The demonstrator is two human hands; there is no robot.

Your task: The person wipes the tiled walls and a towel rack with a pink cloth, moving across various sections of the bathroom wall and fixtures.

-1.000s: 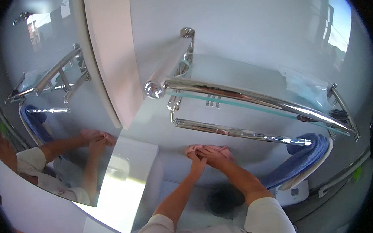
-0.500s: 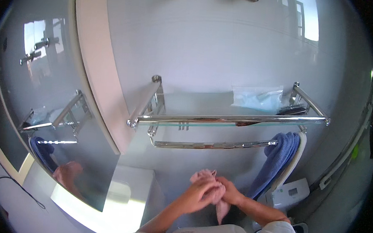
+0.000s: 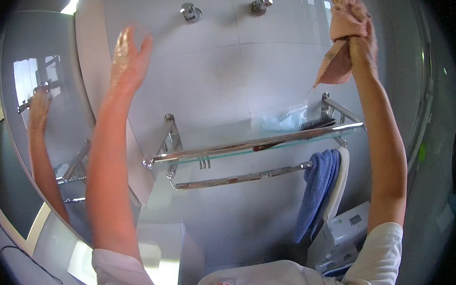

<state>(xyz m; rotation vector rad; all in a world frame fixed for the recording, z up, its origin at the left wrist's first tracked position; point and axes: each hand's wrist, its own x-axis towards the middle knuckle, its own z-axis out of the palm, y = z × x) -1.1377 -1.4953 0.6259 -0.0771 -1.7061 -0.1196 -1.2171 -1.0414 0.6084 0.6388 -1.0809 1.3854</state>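
Raised at the upper right, my right hand (image 3: 367,49) grips a damp-looking pink cloth (image 3: 338,63). Part of it is bunched over the fingers and a pointed end hangs down, with a thin line trailing from its tip. My left hand (image 3: 130,61) is lifted at the upper left, wet and shiny, holding nothing. Its thumb stands apart from the other fingers, which are slightly blurred. Between the two hands are chrome wall valves (image 3: 191,13) on the tiled wall.
Below the hands a chrome-railed glass shelf (image 3: 259,144) carries a clear packet (image 3: 281,120) and a black hairbrush (image 3: 318,123). A blue towel (image 3: 316,192) hangs from its bar. A mirror (image 3: 17,129) and a white basin (image 3: 160,232) are at left, a white appliance (image 3: 340,235) lower right.
Both hands have risen from low in front of my body and separated. My left hand has let go of the pink cloth; my right hand carries it up and right. The view has shifted.
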